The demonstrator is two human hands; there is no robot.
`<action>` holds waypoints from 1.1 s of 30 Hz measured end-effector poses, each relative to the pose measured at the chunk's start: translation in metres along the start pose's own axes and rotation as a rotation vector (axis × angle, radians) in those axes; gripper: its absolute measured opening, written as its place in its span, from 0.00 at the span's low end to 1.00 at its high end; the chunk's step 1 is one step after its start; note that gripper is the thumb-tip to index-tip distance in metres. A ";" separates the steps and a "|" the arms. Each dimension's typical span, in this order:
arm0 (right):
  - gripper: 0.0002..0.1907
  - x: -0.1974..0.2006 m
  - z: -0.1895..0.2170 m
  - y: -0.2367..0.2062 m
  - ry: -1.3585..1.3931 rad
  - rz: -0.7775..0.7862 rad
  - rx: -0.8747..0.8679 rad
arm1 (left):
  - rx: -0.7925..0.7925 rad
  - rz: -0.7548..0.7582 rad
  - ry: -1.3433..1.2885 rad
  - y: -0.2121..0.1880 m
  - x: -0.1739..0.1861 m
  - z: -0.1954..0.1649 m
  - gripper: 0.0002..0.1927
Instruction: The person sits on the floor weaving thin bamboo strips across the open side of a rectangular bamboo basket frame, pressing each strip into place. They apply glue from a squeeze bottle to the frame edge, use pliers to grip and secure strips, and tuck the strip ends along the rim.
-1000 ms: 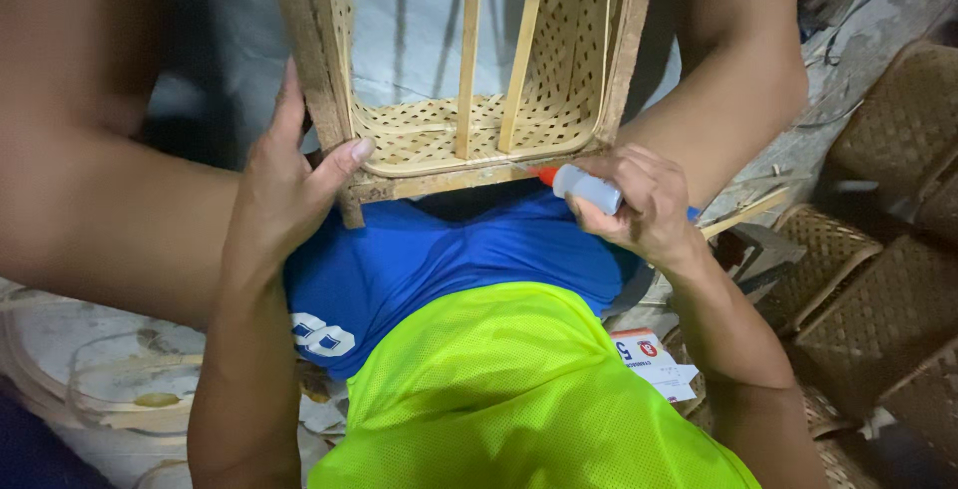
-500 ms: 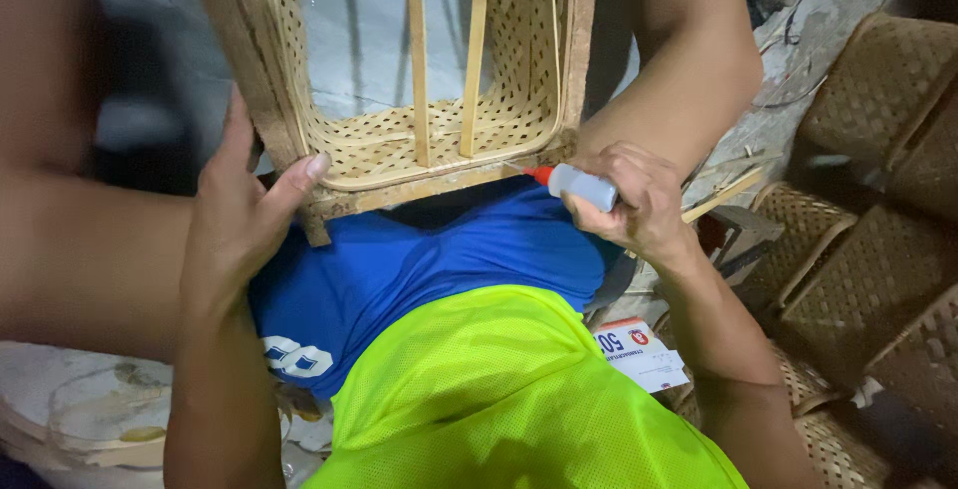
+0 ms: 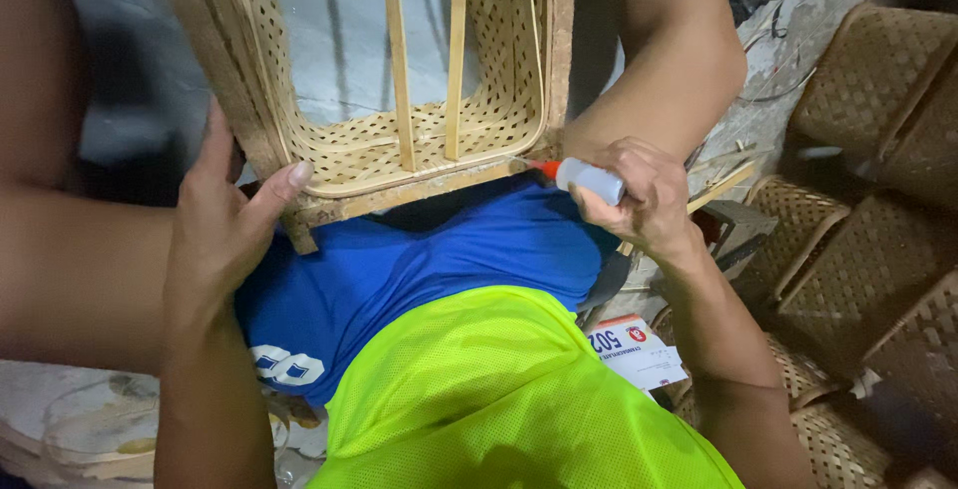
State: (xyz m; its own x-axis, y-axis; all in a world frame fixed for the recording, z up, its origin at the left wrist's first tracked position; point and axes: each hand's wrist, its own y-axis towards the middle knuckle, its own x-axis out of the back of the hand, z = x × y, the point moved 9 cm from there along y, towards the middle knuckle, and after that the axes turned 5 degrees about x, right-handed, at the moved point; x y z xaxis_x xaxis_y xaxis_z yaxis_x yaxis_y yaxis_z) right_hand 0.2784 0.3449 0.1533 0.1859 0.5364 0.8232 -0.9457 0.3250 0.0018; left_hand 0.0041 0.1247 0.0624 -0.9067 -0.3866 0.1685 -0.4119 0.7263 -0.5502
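A woven bamboo basket frame (image 3: 399,140) with two upright slats rests against my lap, its open side facing me. My left hand (image 3: 225,225) grips the frame's lower left corner, thumb lying along the rim. My right hand (image 3: 639,195) is closed around a small white glue bottle (image 3: 589,180) with a red nozzle. The nozzle tip touches the frame's lower right corner. Blue shorts and a bright yellow-green shirt fill the lower middle.
Several brown woven baskets (image 3: 858,240) are stacked at the right. A small printed box (image 3: 634,349) lies on the floor by my right forearm. Thin bamboo strips (image 3: 718,185) lie behind my right hand. A pale coiled strip (image 3: 90,429) sits at lower left.
The view has drifted, so the frame sits a little further left. My right hand has kept the nozzle at the lower right corner. My left hand holds the same corner.
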 end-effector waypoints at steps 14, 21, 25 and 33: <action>0.19 0.004 -0.071 0.112 0.706 -0.349 -0.096 | -0.609 -0.189 0.046 -0.048 0.009 -0.145 0.29; 0.18 -0.021 -0.088 0.274 0.647 -0.344 -0.003 | -0.654 0.118 -0.090 -0.029 0.002 -0.153 0.28; 0.18 -0.022 -0.078 0.317 0.588 -0.329 0.056 | -0.556 -0.075 -0.028 -0.005 0.025 -0.140 0.28; 0.13 -0.031 -0.083 0.347 0.616 -0.222 0.012 | -0.189 -0.373 0.278 0.062 0.059 -0.093 0.36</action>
State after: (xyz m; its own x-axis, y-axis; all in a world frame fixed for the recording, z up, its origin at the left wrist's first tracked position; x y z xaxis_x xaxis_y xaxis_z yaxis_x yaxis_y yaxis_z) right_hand -0.0332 0.5052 0.0813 0.4926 0.8066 0.3267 -0.8694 0.4729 0.1434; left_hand -0.0829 0.1998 0.1140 -0.6739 -0.4919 0.5513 -0.6982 0.6680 -0.2574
